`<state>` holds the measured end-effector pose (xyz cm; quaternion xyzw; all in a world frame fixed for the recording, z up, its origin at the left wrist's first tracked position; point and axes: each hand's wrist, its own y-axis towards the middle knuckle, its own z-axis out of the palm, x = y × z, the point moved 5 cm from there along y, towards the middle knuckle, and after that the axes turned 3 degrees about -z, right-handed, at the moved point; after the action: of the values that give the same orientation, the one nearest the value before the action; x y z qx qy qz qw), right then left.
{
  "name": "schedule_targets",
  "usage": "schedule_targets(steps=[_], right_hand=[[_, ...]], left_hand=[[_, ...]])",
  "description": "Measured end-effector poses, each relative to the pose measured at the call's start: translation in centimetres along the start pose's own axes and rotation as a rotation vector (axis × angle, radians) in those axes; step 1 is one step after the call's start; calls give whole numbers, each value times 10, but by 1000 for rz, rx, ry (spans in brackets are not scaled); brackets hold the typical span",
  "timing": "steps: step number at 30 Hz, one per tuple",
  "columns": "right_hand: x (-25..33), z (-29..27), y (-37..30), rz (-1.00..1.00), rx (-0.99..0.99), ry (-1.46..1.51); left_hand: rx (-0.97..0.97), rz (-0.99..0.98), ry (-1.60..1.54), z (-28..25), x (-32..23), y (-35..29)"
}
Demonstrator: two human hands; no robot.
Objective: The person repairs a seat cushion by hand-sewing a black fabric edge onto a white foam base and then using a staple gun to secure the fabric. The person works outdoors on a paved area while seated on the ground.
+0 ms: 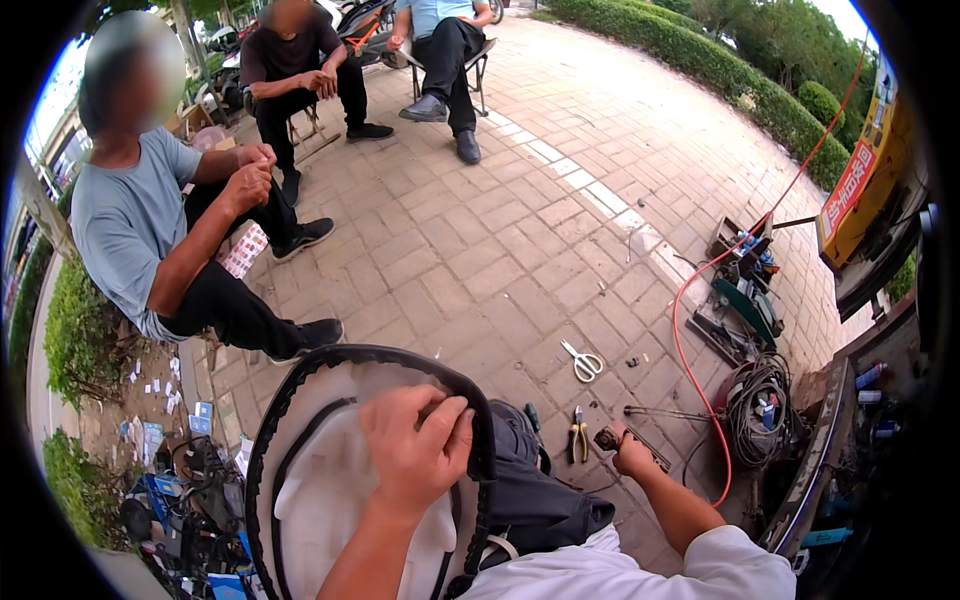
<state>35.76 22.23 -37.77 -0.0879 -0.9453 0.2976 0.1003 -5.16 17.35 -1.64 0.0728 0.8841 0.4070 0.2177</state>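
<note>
An upturned two-wheeler seat lies across my lap, its pale plastic base [335, 490] facing up. A black seat cover [365, 355] wraps over the rim, with a ruffled edge folded inward. My left hand [415, 440] is at the right side of the rim, fingers closed on the cover's edge. Low on the right, near the paving, my right hand [632, 455] is closed around a worn metal hand tool [608, 437], perhaps a staple gun; the fingers hide part of it. Pliers [578, 440] with yellow and black handles lie just left of that hand. White-handled scissors [583, 363] lie farther off.
A red hose [678, 325] curves over the brick paving on the right. Beyond it stand a coil of cable [757, 410], a tool box [740, 240] and a yellow vehicle [855, 190]. Scrap parts [190, 510] lie at lower left. Three people sit nearby, the closest [150, 220] at left.
</note>
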Motion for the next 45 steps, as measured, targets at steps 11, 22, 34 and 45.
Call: schedule_targets(steps=[11,22,34,45], right_hand=[[-29,96,30,244,-11,183],[215,-143,-83,-696,45,926],[332,-185,-220,-1232,139,762],[335,-202,-183,-1137,65,497]], left_hand=[[120,92,182,11,2,-17],[26,-19,-27,0,0,7],[1098,120,57,-18,-7,103],[1039,387,58,27,28,107]])
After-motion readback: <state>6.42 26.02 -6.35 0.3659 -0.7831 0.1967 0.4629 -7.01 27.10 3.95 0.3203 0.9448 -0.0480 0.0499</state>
